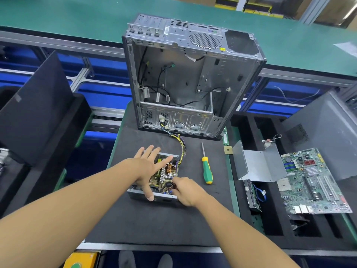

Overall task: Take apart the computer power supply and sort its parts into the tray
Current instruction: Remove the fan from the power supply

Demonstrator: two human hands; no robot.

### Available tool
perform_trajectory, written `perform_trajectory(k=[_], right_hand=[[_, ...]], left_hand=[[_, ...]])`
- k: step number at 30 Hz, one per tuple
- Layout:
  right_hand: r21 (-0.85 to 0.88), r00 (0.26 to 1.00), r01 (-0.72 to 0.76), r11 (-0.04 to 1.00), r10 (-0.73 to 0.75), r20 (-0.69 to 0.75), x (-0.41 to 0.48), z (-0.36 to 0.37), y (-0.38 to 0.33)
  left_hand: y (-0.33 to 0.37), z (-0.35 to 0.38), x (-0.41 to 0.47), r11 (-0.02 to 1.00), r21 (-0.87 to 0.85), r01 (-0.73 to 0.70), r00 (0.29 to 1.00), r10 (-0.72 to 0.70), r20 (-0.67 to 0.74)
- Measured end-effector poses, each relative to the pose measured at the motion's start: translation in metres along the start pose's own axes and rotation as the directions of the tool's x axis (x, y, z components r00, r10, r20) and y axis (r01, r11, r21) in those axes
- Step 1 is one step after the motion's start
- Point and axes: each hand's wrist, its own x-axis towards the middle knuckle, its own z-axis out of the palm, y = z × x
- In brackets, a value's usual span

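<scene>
Power supply (166, 198), lid off, lies under your fingers (149, 150) on the tabletop (154, 225). Left hand (146, 167) is spread flat over it. Right hand (186, 191) pinches a black part (168, 185) at the near edge of the circuit board (160, 177). The wire harness (181, 147) beyond your fingertips runs into the computer case (193, 84), so pulling could snag it.

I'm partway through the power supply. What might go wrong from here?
The wire bundle runs from the power supply into the computer case; lifting the board could snag it or drag the case. The left hand lies spread over bare board parts while the right hand pinches among them; sharp leads or leftover charge may hurt. The screwdriver lies loose nearby and might get knocked.
</scene>
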Motion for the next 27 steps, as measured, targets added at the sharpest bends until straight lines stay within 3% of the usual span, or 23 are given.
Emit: perform_trajectory(k=[11,21,27], right_hand=[[-0.110,1.000,0.020,0.994,-0.020,0.002,-0.002,0.003,-0.005],[0.040,0.995,0.103,0.994,-0.102,-0.021,0.001,-0.006,0.003],[0.248,0.998,0.029,0.968,-0.014,-0.059,-0.003,-0.006,0.005]], left_hand=[[0.000,-0.002,-0.001,1.000,0.001,0.017,1.000,-0.017,0.007],[0.001,-0.004,-0.004,1.000,-0.005,0.020,1.000,-0.020,0.009],[0.002,-0.004,-0.008,1.000,-0.014,0.013,1.000,-0.013,-0.002]])
